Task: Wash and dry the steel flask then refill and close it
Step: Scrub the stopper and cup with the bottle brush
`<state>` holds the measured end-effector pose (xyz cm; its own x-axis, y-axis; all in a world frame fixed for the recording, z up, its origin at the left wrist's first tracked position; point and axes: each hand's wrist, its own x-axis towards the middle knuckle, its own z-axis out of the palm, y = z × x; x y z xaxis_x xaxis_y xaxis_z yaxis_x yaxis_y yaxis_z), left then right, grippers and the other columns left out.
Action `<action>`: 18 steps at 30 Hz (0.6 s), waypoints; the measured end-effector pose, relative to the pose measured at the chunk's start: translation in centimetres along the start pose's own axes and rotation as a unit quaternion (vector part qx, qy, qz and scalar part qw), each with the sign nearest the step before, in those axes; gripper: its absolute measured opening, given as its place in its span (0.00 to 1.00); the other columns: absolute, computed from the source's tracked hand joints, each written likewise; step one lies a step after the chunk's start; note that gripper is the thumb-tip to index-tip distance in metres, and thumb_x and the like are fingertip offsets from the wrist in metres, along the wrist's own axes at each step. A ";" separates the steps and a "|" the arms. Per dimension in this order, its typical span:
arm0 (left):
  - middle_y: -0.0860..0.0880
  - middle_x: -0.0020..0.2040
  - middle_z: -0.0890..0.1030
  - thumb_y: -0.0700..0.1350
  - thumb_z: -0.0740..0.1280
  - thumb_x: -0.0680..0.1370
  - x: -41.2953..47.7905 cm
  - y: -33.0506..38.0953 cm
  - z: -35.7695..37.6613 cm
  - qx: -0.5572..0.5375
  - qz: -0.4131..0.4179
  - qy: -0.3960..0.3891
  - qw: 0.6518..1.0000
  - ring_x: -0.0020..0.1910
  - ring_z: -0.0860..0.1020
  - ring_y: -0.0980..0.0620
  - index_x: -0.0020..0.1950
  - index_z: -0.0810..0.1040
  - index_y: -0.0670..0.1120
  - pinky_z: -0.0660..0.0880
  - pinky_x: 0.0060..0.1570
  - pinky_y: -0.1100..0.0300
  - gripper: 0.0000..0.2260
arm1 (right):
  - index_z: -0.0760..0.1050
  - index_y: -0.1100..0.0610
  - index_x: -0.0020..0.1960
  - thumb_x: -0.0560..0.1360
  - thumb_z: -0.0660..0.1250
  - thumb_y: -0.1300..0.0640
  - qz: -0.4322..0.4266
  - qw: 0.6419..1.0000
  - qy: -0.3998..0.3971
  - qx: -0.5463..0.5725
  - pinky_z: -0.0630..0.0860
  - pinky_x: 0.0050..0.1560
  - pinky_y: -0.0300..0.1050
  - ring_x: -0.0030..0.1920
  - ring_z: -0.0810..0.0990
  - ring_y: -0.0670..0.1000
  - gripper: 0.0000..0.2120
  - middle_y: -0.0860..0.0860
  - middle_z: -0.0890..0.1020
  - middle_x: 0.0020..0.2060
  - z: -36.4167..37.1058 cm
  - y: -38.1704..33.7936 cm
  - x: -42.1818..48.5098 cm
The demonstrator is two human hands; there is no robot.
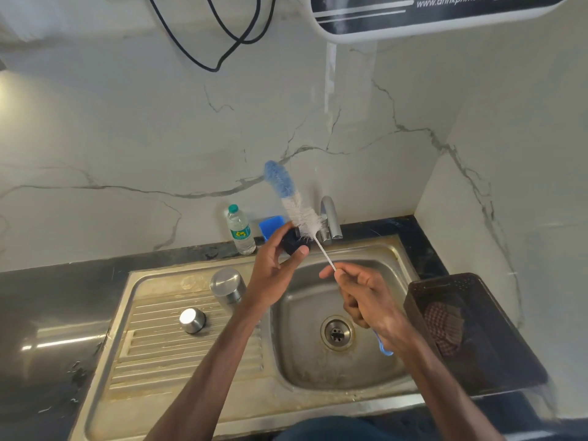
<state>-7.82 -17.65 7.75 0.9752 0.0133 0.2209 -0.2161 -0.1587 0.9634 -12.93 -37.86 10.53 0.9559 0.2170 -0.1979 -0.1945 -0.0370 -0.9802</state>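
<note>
We hold the black stopper (pixel 294 242) clamped in the curled fingers of our left hand (pixel 276 269), while our right hand (pixel 366 302) pinches the wire stem of the bottle brush (pixel 294 202). The brush's long axis slants up and left from those fingers, and its bristles touch the stopper. The steel flask (pixel 227 286) stands on end on the sink (pixel 152 361) drainboard, just below the left fingers and nearer that hand

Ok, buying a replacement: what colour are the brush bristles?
Bristles: blue at tip, white below; head view.
</note>
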 end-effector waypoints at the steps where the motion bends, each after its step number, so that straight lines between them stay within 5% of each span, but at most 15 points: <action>1: 0.54 0.59 0.84 0.38 0.72 0.81 0.1 0.1 -0.1 -0.003 0.001 0.009 1.000 0.59 0.82 0.53 0.76 0.73 0.43 0.77 0.64 0.57 0.23 | 0.84 0.53 0.55 0.87 0.59 0.55 0.002 1.000 -0.004 0.001 0.52 0.24 0.38 0.25 0.54 0.47 0.14 0.50 0.60 0.29 0.0 0.0 0.0; 9: 0.46 0.65 0.82 0.43 0.74 0.81 0.1 -0.7 -0.3 0.058 -0.008 -0.009 0.998 0.64 0.79 0.51 0.78 0.72 0.46 0.76 0.59 0.66 0.26 | 0.83 0.54 0.55 0.87 0.59 0.55 0.014 1.000 -0.012 -0.021 0.56 0.22 0.37 0.25 0.56 0.46 0.13 0.50 0.61 0.29 -0.2 -0.5 0.1; 15: 0.58 0.56 0.84 0.40 0.73 0.81 1.3 0.8 -1.3 0.058 -0.006 0.025 0.998 0.55 0.81 0.61 0.71 0.77 0.47 0.76 0.52 0.69 0.19 | 0.83 0.54 0.55 0.87 0.59 0.55 0.022 0.999 -0.028 -0.023 0.54 0.23 0.36 0.25 0.55 0.47 0.13 0.50 0.60 0.29 0.2 -0.3 0.0; 18: 0.59 0.62 0.80 0.41 0.73 0.81 0.4 1.1 -0.5 0.079 -0.022 -0.022 0.996 0.60 0.79 0.66 0.74 0.73 0.51 0.79 0.58 0.66 0.23 | 0.83 0.54 0.55 0.87 0.59 0.55 0.023 0.999 -0.016 -0.027 0.55 0.22 0.37 0.24 0.56 0.46 0.13 0.49 0.62 0.29 -0.2 -0.5 0.3</action>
<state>-7.71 -17.30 8.96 0.9854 -0.0191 0.1691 -0.1665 -0.3132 0.9350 -12.46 -37.97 10.98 0.9388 0.2440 -0.2433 -0.2249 -0.1007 -0.9691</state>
